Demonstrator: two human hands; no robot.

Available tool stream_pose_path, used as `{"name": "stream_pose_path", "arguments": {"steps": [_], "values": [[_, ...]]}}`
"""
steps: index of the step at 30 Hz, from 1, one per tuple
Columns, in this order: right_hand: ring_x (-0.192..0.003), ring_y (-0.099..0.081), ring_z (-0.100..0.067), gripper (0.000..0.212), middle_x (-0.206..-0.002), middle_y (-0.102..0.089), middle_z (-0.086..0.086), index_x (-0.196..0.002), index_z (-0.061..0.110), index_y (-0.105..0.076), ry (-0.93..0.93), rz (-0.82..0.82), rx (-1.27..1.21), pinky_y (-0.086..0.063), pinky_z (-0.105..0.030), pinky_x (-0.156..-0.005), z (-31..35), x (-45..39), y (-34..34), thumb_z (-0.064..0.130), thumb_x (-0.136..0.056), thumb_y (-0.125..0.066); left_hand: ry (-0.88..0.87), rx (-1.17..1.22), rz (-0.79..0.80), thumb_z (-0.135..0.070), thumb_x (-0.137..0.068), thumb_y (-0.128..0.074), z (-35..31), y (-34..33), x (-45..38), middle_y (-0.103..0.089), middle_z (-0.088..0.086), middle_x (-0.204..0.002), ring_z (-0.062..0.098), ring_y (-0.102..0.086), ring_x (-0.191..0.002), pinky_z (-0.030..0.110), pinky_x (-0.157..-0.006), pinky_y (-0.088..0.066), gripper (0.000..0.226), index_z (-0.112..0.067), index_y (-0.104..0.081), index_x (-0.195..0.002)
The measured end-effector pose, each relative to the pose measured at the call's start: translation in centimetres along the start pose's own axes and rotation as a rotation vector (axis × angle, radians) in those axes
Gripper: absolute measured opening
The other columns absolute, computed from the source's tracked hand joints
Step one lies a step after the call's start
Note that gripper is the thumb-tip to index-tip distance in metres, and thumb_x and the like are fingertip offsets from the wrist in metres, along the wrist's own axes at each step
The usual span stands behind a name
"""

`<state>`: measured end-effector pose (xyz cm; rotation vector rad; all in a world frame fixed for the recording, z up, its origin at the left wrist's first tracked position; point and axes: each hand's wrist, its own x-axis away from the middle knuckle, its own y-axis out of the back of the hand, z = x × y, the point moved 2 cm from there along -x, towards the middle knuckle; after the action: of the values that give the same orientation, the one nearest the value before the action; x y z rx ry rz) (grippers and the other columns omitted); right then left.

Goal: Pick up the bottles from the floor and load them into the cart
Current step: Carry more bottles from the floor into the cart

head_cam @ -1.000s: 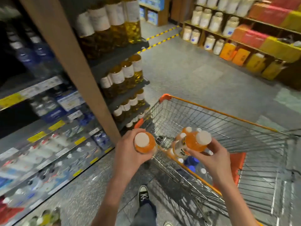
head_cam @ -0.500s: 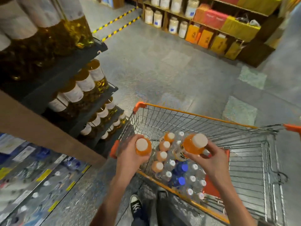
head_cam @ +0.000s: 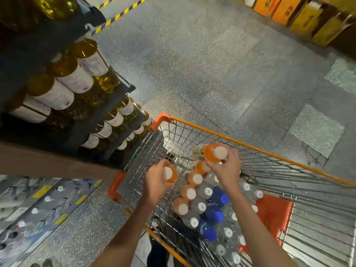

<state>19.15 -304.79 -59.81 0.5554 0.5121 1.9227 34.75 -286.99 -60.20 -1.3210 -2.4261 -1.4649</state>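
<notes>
— What do we have underfoot?
— We stand on a grey speckled floor (head_cam: 192,64), glossy under the light, with two paler green tiles (head_cam: 316,130) to our right and a yellow-black stripe (head_cam: 119,13) far off.
— And around us?
— On our left we see dark shelves (head_cam: 107,110) of oil jugs (head_cam: 75,78); nearer, a brown upright (head_cam: 48,162). Across the aisle we make out orange and yellow boxes (head_cam: 300,16), blurred.

labels on shelf bottles (head_cam: 77,81) blurred, no text legible
</notes>
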Motion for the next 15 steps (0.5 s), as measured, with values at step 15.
{"name": "stream_pose_path", "arguments": {"steps": [15], "values": [[-0.113, -0.058, -0.028, 0.068, -0.121, -0.062, -0.011, -0.122, 0.007, -0.063, -0.323, 0.093, 0.122, -0.047, -0.037, -0.096, -7.2, -4.1, -7.8, 0.030, -0.066, -0.093, 0.014, -0.004, 0.033, -0.006, -0.065, -0.085, 5.1, -4.8, -1.1, -0.065, 0.003, -0.097, 0.022, -0.062, -0.090, 0.042, -0.081, -0.053, 0.046, -0.013, -0.063, -0.105]]}}
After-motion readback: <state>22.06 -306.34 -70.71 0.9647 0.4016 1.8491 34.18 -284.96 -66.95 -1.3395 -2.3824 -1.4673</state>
